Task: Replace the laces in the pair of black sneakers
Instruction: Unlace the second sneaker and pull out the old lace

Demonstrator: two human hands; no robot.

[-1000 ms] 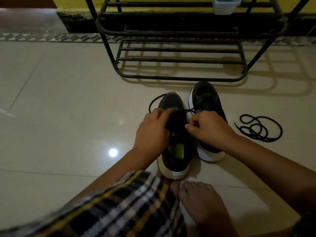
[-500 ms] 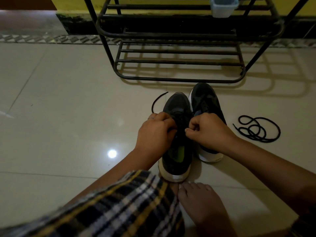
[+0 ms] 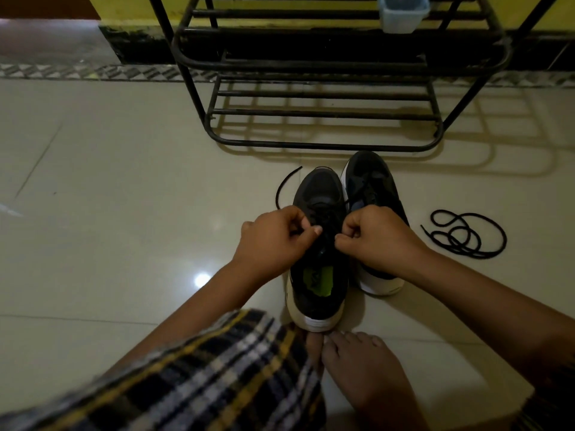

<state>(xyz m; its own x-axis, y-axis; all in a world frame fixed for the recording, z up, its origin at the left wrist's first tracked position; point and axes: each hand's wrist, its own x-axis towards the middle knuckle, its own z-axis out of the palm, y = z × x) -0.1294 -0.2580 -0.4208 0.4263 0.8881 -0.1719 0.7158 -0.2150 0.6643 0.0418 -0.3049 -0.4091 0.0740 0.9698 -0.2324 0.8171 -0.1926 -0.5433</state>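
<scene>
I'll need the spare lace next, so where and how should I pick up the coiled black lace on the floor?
Take the loose lace by its free end at the coil's left side, coming from above with a fingertip pinch. That end sticks out straight, clear of the overlapping loops, so lifting there should let the coil unwind rather than tangle. It lies flat on the tile, right of the right sneaker.

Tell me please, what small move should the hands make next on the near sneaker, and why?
Probably draw the lace snug through its eyelet. Both hands, left and right, pinch it over the near sneaker, and a loose end trails on the floor.
</scene>
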